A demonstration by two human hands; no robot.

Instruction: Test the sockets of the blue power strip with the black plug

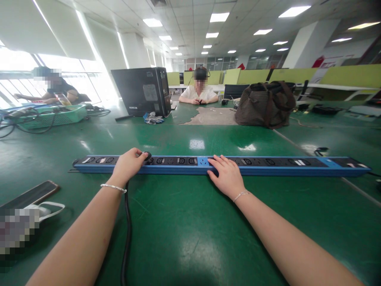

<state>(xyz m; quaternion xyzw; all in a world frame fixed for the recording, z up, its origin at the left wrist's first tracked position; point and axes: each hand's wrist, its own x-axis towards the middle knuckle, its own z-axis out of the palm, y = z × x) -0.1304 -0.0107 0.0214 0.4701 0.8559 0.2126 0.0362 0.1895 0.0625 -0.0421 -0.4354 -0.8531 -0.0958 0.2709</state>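
A long blue power strip (178, 169) with black socket panels lies across the green table. My left hand (131, 162) is closed on a black plug (147, 155) at the sockets left of the strip's middle. Whether the plug's pins sit inside a socket cannot be made out. From beneath that hand a black cable (127, 226) runs down toward the near edge of the view. My right hand (225, 173) rests on the strip just right of its blue middle socket (203, 161), fingers spread over the top and the thumb at the near side.
A phone (32, 195) and a partly blurred item with a white strap (53, 206) lie at the near left. Farther back are a green basket (56, 118), a black computer case (143, 91), gloves (153, 118) and a brown bag (264, 105). Two people sit beyond.
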